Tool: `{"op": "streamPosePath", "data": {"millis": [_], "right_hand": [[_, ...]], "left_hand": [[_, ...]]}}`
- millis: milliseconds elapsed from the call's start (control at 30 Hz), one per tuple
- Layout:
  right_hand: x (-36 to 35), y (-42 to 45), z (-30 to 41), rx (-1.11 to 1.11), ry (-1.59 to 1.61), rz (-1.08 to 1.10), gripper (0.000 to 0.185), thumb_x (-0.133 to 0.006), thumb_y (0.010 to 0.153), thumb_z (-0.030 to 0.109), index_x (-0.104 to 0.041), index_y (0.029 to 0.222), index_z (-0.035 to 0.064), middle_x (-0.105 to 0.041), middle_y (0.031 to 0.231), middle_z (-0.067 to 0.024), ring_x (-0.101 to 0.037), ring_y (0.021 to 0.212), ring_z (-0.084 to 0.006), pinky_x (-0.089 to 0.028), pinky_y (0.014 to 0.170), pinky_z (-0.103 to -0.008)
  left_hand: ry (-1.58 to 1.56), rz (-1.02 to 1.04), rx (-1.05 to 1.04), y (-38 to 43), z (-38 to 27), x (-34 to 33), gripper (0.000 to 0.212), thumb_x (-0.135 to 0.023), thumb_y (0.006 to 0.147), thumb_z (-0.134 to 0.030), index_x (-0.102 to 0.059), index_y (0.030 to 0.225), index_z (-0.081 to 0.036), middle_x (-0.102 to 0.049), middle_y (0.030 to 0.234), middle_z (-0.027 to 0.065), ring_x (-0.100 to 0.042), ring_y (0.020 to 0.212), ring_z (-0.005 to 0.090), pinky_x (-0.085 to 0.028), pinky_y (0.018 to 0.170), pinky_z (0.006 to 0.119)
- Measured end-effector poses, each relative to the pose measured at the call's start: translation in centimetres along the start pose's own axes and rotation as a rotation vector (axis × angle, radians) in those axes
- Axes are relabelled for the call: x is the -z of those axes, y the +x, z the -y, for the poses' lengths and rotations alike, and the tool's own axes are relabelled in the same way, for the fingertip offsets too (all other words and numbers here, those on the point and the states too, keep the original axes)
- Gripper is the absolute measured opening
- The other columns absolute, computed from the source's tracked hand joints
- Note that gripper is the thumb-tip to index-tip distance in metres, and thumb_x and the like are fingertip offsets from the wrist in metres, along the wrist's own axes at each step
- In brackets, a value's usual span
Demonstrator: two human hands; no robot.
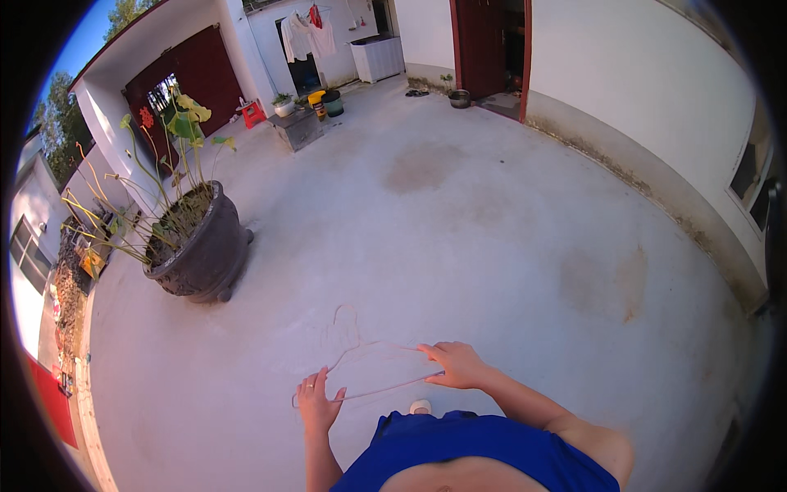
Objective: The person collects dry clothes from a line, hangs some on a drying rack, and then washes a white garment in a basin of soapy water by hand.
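Note:
Between my two hands I hold a thin pink wire clothes hanger [386, 390] in front of my body, its hook pointing away from me. My left hand [317, 400] grips the hanger's left end, and a ring shows on one finger. Around the right end are the fingers and thumb of my right hand [456, 365]. No garment hangs on the hanger. Below it is the pale concrete floor [393, 258] of a courtyard. The tip of one light-coloured shoe [420, 406] shows beneath my blue top [467, 440].
A large dark planter [212, 261] with tall, partly withered plants stands at left. Farther off are a stone block [297, 129], a red stool [253, 115], a green bucket [333, 103] and hanging laundry [307, 35]. A dark red door [481, 49] opens in the white wall [615, 61].

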State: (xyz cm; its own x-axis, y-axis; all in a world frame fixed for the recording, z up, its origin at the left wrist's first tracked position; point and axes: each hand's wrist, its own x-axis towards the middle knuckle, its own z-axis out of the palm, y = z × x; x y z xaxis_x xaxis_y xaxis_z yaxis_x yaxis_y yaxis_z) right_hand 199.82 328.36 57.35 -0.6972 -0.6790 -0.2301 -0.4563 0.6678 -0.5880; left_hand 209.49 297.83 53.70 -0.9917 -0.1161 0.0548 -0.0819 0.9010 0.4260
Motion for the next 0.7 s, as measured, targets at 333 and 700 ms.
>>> {"op": "streamPosePath", "data": {"millis": [333, 700], "right_hand": [[7.6, 0.8, -10.8, -0.393, 0.215, -0.440, 0.064, -0.078, 0.063, 0.023, -0.049, 0.119, 0.0087, -0.055, 0.080, -0.0039, -0.055, 0.069, -0.0185, -0.045, 0.061, -0.0304], [11.4, 25.1, -18.2, 0.146, 0.075, -0.090, 0.062, -0.071, 0.070, 0.029, -0.045, 0.123, 0.0117, -0.059, 0.091, -0.0076, -0.057, 0.081, -0.0268, -0.044, 0.066, -0.0368]], "left_hand": [[-0.117, -0.114, -0.577, 24.5, -9.6, -6.3, 0.056, -0.076, 0.061, -0.020, -0.055, 0.112, -0.009, -0.057, 0.091, 0.0053, -0.054, 0.080, 0.0223, -0.041, 0.071, 0.037], [0.057, -0.133, -0.016, 28.4, 1.4, -7.3, 0.062, -0.077, 0.059, -0.019, -0.052, 0.116, -0.008, -0.055, 0.094, 0.0063, -0.053, 0.085, 0.0245, -0.039, 0.073, 0.039]]}}
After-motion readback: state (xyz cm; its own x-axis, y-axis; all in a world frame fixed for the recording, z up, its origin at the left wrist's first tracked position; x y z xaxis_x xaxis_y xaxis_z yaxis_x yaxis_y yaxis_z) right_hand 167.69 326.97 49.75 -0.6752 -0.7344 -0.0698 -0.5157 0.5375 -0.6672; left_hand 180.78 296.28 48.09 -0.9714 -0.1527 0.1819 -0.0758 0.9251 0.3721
